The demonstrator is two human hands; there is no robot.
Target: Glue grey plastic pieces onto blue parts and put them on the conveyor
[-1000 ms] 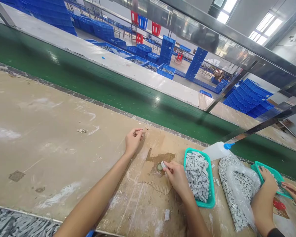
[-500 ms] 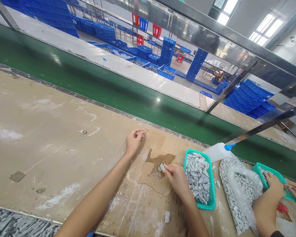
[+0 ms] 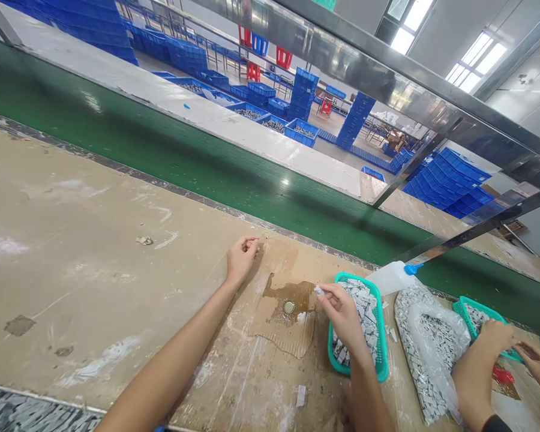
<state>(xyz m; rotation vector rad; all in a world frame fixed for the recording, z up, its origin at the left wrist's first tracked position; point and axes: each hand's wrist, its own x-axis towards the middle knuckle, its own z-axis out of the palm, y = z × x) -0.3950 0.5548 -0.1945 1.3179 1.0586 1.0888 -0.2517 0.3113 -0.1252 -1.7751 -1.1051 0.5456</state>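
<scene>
My left hand (image 3: 242, 261) rests on the board with fingers pinched together; whatever they may hold is too small to make out. My right hand (image 3: 342, 313) is closed, its fingertips pinching a small light-grey piece (image 3: 318, 290). That hand hovers over the left side of a green basket (image 3: 384, 366) full of grey-white chips (image 3: 364, 306). To its left, a round metal cap-like disc (image 3: 288, 307) lies on a torn, wet-stained cardboard sheet (image 3: 270, 324). Beside the disc is a small whitish bit (image 3: 301, 317).
Behind the basket a white squeeze bottle (image 3: 389, 278) with blue tip leans. A clear bag of chips (image 3: 418, 366) is right of it. Further right, another person's hands (image 3: 497, 336) work at a second green basket (image 3: 465, 309). A green belt (image 3: 252, 186) runs beyond the board.
My right hand has moved right, off the round disc and over the basket's edge, still pinching a small piece. The disc now shows uncovered. My left hand stays nearly in place.
</scene>
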